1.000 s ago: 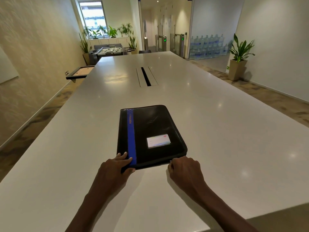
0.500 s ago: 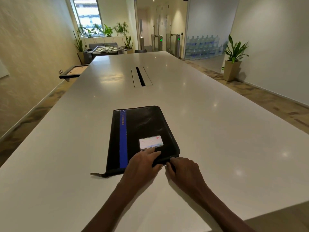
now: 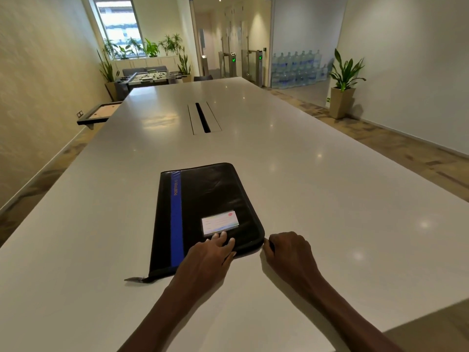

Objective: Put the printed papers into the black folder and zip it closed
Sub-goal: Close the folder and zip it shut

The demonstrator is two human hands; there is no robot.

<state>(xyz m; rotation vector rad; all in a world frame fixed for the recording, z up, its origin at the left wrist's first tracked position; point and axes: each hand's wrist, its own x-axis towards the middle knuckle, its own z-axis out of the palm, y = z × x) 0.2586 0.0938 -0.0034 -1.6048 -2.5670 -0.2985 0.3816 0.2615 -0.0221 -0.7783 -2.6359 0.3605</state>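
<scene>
The black folder [image 3: 203, 214] lies flat and closed on the long white table [image 3: 330, 189], just ahead of both hands, its long sides running toward 12 o'clock. A blue stripe [image 3: 177, 219] runs down the cover near its 9 o'clock edge, and near the far end of that stripe the word "PORTFOLIO" is printed lengthwise. A pale card [image 3: 220, 222] sits in a clear window pocket toward the cover's 5 o'clock corner; it carries a red mark and faint lines of print too small to read.

The left hand [image 3: 205, 260] rests palm-down on the near part of the cover, its fingers [image 3: 223, 236] spread loosely and flat, the tips touching the leather-like surface just at the card's near edge, gripping nothing. The right hand [image 3: 289, 252] is on the table at the folder's 5 o'clock corner, fingers curled tight and pinched at the rounded corner's edge where the zip runs; whether they hold the zip pull itself cannot be told. A short black tab [image 3: 135, 279] trails flat on the table from the folder's 7 o'clock corner.

The cover is soft, creased and slightly glossy, with rounded corners. The table is smooth and reflective, with a narrow dark slot [image 3: 203, 118] set in a rectangular panel at 12 o'clock.
</scene>
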